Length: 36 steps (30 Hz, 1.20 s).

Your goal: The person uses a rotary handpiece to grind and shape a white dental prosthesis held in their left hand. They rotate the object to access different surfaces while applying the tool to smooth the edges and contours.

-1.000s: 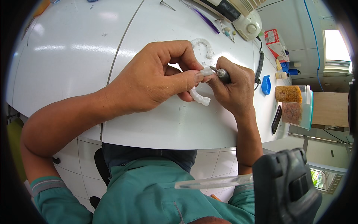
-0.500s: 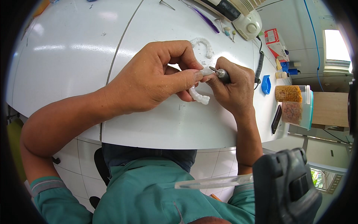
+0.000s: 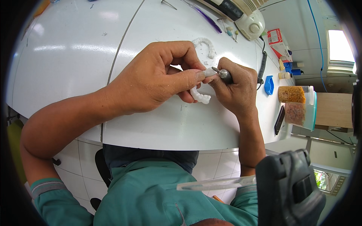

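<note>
Over the white table, my left hand (image 3: 158, 77) pinches a clear, arch-shaped dental aligner (image 3: 201, 97) between thumb and fingers. One end of the aligner curves out below my fingertips; the other end shows between my two hands. My right hand (image 3: 237, 83) is closed around a dark rotary handpiece (image 3: 226, 77) with a metal nose, its thin bur tip touching or very close to the aligner's upper end. My right fingertips sit beside my left thumb. A second clear aligner (image 3: 205, 46) lies on the table just beyond my hands.
A white machine with a knob (image 3: 250, 25) stands at the back, near a purple pen-like tool (image 3: 206, 19) and several small burs. To the right are a coiled cord (image 3: 263, 64), a blue tray (image 3: 269, 85), a phone (image 3: 279, 120), a red-white box (image 3: 279, 44) and tubs of orange granules (image 3: 292, 94).
The aligner's free lower end has shifted very slightly upward and left. Both hands stay in nearly the same place, with the handpiece still at the aligner.
</note>
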Tool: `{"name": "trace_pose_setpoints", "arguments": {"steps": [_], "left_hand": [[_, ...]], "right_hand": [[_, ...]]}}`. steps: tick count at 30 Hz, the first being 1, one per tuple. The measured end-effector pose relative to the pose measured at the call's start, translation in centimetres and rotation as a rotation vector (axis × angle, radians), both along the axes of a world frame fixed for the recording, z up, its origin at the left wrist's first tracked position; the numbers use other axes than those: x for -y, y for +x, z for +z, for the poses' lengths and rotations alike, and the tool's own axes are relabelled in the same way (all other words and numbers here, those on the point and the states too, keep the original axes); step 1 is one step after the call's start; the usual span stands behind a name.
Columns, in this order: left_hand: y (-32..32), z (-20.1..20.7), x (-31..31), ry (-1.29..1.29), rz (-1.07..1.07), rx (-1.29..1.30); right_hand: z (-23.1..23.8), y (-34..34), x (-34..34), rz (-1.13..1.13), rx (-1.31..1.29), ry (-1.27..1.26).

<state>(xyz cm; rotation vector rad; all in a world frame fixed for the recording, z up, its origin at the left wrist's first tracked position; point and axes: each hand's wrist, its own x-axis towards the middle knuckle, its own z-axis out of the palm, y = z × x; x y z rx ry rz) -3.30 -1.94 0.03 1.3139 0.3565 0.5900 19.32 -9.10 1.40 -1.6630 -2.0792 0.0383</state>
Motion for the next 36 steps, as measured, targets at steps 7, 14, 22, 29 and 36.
{"name": "trace_pose_setpoints", "arguments": {"steps": [7,14,22,29,36], "left_hand": [[-0.04,0.26,-0.23,-0.006,-0.007,-0.005],[-0.2,0.5,-0.28,-0.007,-0.005,-0.013],[-0.14,0.1,-0.23,-0.016,-0.01,-0.005],[-0.24,0.25,-0.39,-0.004,-0.018,-0.013],[-0.31,0.27,-0.3,-0.009,-0.029,-0.022]], "right_hand": [[0.18,-0.13,-0.17,0.007,-0.014,0.007],[0.04,-0.11,-0.14,-0.004,-0.009,0.014],[0.02,-0.13,-0.08,-0.011,-0.013,-0.002],[0.22,-0.27,-0.19,0.001,-0.012,0.013],[0.17,-0.33,-0.13,0.003,-0.021,0.012]]}}
